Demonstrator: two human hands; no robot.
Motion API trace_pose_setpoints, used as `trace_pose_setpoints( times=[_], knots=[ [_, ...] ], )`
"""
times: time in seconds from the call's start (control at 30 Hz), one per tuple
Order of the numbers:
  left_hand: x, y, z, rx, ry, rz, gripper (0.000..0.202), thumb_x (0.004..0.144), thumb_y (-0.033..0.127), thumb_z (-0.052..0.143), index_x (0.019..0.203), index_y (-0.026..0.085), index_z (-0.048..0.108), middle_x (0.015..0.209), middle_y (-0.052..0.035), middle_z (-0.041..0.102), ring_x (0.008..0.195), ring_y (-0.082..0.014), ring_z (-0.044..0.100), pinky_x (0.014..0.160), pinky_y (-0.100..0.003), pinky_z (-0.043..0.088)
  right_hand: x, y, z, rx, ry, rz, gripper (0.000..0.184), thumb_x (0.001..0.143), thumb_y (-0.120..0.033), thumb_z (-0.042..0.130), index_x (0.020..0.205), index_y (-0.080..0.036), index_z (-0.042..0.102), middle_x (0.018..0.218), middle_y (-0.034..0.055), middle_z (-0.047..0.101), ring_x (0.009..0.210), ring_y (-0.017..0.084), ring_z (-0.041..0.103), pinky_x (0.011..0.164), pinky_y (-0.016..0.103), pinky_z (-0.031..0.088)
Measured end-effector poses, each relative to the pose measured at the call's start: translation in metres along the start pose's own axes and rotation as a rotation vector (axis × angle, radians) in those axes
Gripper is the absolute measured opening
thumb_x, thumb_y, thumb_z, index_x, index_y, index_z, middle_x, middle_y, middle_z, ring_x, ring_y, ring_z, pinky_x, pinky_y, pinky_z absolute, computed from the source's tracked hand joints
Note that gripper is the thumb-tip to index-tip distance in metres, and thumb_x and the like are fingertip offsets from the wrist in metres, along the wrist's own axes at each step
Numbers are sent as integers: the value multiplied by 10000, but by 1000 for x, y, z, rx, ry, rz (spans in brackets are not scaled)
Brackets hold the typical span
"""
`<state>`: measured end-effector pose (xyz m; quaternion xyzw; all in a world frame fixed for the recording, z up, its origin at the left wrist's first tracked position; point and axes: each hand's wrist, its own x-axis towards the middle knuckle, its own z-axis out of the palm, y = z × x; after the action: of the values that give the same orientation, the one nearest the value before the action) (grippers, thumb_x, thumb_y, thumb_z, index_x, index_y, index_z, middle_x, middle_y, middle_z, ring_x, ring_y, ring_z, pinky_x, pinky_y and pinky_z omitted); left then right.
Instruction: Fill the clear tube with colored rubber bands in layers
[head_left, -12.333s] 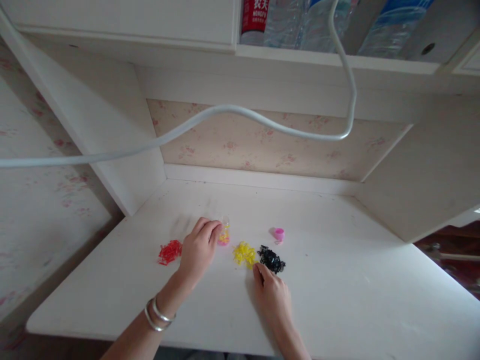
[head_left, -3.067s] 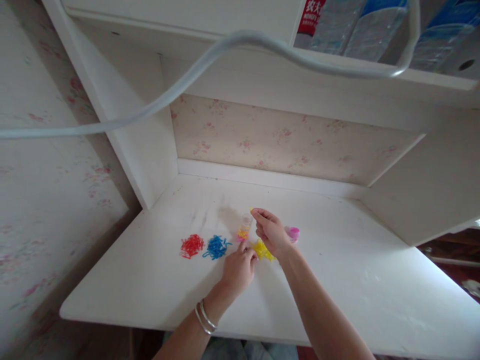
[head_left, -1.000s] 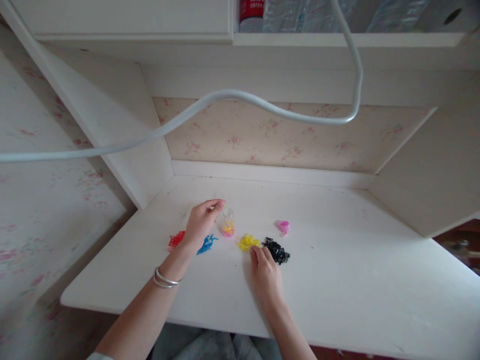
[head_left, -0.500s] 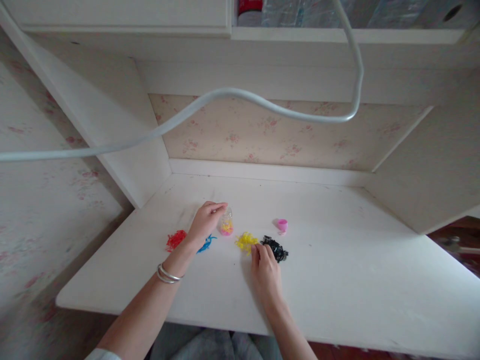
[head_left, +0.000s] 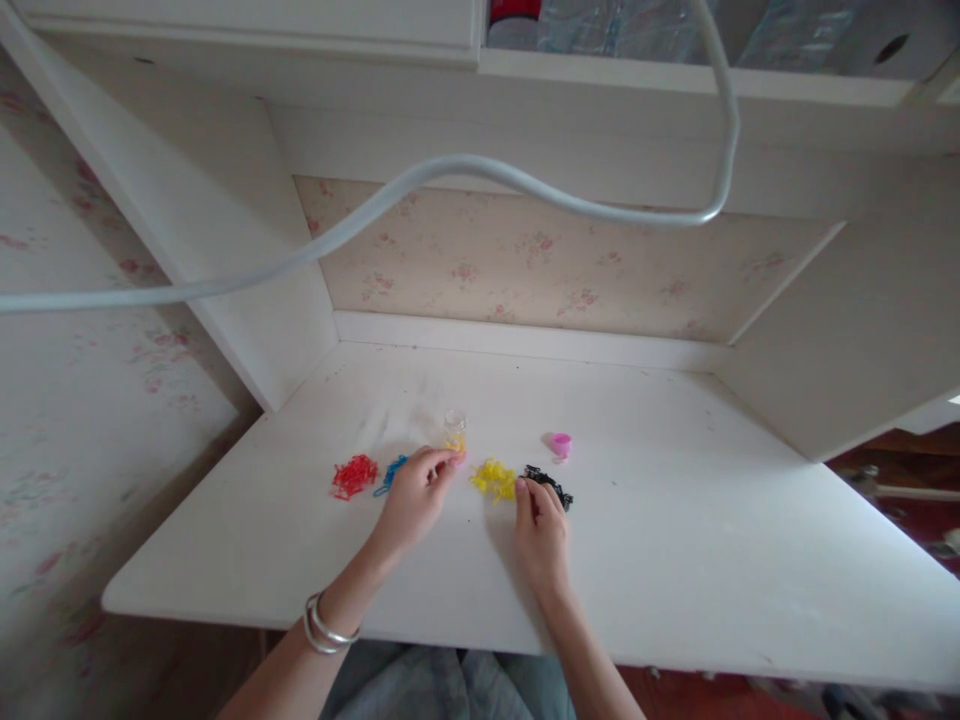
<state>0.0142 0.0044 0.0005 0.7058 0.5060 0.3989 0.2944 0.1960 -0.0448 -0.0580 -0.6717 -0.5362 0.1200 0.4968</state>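
A small clear jar (head_left: 454,425) stands on the desk with yellow and pink pieces in its lower part. My left hand (head_left: 415,497) is closed in a pinch, fingertips in front of the jar's base; whether they touch it or hold anything is unclear. Beneath that hand, a pile of blue rubber bands (head_left: 390,474) is partly covered. Red rubber bands (head_left: 355,477) lie further left. My right hand (head_left: 543,528) pinches between the yellow rubber bands (head_left: 493,479) and the black rubber bands (head_left: 556,487); what is in its fingertips is too small to make out.
A pink cup-like lid (head_left: 561,445) sits behind the black pile. The white desk (head_left: 675,540) has side panels and a back wall. A thick white cable (head_left: 465,168) hangs across the view, below a shelf (head_left: 675,75) holding clear plastic packages.
My left hand has dropped from the jar's mouth toward its base, moving nearer to me. My right hand has shifted slightly right, still pinched. The camera view has moved a little.
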Motion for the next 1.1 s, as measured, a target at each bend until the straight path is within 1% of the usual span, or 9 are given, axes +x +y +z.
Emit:
trace_pose_setpoints(
  times=[0.1,0.2,0.27,0.37,0.47,0.67,0.9,1.0,1.1],
  knots=[
    [-12,-8,18,108,-143,39,229,893,289,472,945,206,678,943,-55,672,832,-170,618,791,-289,482,4,-5,-3,33,21,23,425,952,-490,367,874,-178,646,834,71,631,728,174,565,681,275,436],
    [-13,-12,29,297,-216,42,234,893,249,466,1026,227,657,1039,-54,657,903,-174,628,838,-292,476,11,-13,-7,46,31,41,415,942,-495,393,858,-178,646,808,57,626,712,169,553,655,266,422],
    [-9,-13,33,423,-245,32,243,897,247,466,1070,242,637,1088,-52,640,922,-174,632,821,-285,474,19,-22,-10,53,31,39,408,934,-499,410,848,-179,647,767,42,611,688,162,540,631,257,409],
    [-4,-16,37,501,-255,18,227,897,250,479,1060,240,635,1082,-60,634,876,-186,647,753,-291,478,34,-41,-12,54,40,1,388,931,-491,427,833,-184,644,725,22,589,653,149,521,613,248,397],
    [-3,-18,40,519,-249,14,213,905,246,471,1033,238,640,1079,-64,628,851,-191,653,727,-295,473,53,-65,-10,24,36,-99,372,938,-461,422,831,-187,650,730,22,593,668,146,525,639,254,402],
    [-8,-21,40,525,-244,20,205,921,232,437,972,236,636,1052,-53,618,856,-173,650,697,-261,462,81,-100,13,-23,-54,-276,357,949,-416,396,867,-191,660,771,21,599,652,129,535,630,240,413],
    [-9,-26,37,480,-230,30,217,938,228,407,990,241,617,1006,-50,653,837,-179,657,695,-267,462,90,-97,38,-117,-125,-365,360,962,-394,383,903,-196,679,777,25,595,647,125,541,637,233,407],
    [-9,-29,36,452,-228,39,203,932,219,421,994,233,614,968,-48,679,872,-193,660,729,-276,464,89,-95,40,-123,-137,-369,377,962,-399,381,910,-198,696,747,23,585,642,126,543,634,229,409],
    [-9,-30,36,425,-227,48,182,929,227,435,977,235,611,942,-36,698,836,-195,670,718,-281,464,87,-96,36,-107,-105,-361,385,962,-403,381,898,-193,697,721,15,572,631,123,534,626,227,406]
  ],
)
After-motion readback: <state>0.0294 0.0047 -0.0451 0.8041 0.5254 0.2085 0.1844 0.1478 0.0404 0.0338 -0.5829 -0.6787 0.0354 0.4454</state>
